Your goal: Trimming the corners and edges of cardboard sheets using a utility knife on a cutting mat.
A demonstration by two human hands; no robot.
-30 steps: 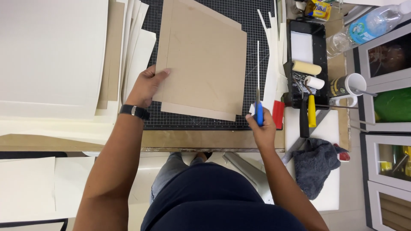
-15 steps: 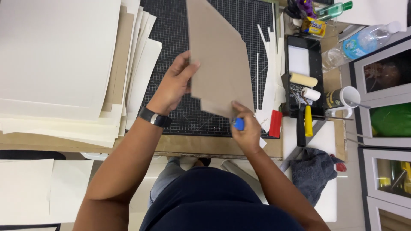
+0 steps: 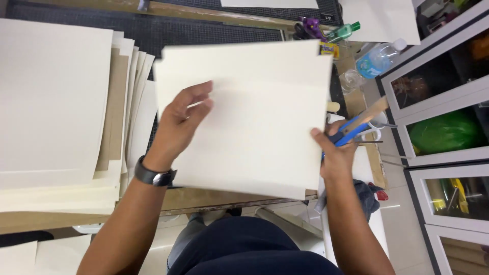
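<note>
Two hands hold one big cream board (image 3: 254, 127) up between them, above the surface (image 3: 214, 196); its face fills the middle of the view and hides most of the dark cutting mat (image 3: 168, 33) beyond it.

Stack of cream sheets (image 3: 51, 112) left of the left hand, lying flat, edges fanned, a brown sheet showing among them. It lies just beside the board; contact cannot be told.

Cabinets (image 3: 443, 132) with glass fronts right of the right hand, something green behind one pane.

Left hand (image 3: 181, 122): fingers spread flat across the board's face near its left edge, thumb out of sight behind it. Black watch (image 3: 154, 176) on that wrist.

Right hand (image 3: 336, 150): thumb pinches the board's right edge; the same hand is closed round a blue-handled knife (image 3: 351, 133), which juts up and right, away from the board.

Clear bottle (image 3: 374, 61) with blue label lies beyond the right hand, a green one (image 3: 342, 32) farther off. Dark cloth (image 3: 367, 196) just right of the right forearm.
</note>
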